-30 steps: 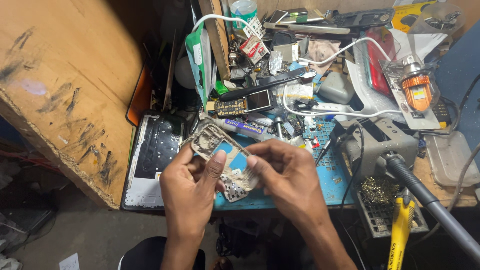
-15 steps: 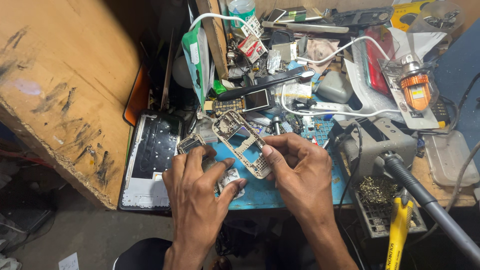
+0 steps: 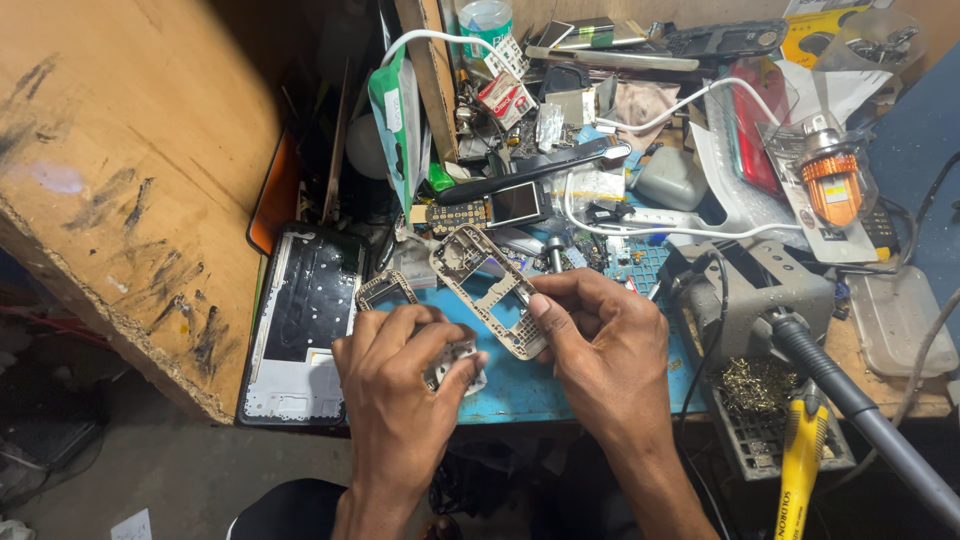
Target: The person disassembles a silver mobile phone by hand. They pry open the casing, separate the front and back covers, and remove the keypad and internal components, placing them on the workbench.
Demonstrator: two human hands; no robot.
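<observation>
Right hand [image 3: 600, 340] pinching frame [image 3: 487, 290] by its near end, tilted above blue mat [image 3: 520, 385]. Left hand [image 3: 400, 375] curled around small part [image 3: 455, 365], just beside. Light, thin, probably brittle; best gripped along edges. Solder stand [image 3: 750, 300] beyond right hand.

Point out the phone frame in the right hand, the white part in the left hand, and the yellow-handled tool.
phone frame [image 3: 487, 290], head view, on its middle bar.
white part [image 3: 462, 362], head view, on the edge showing past the left hand [image 3: 400, 385].
yellow-handled tool [image 3: 800, 470], head view, on the handle.
right hand [image 3: 600, 350], head view, back of hand.
</observation>
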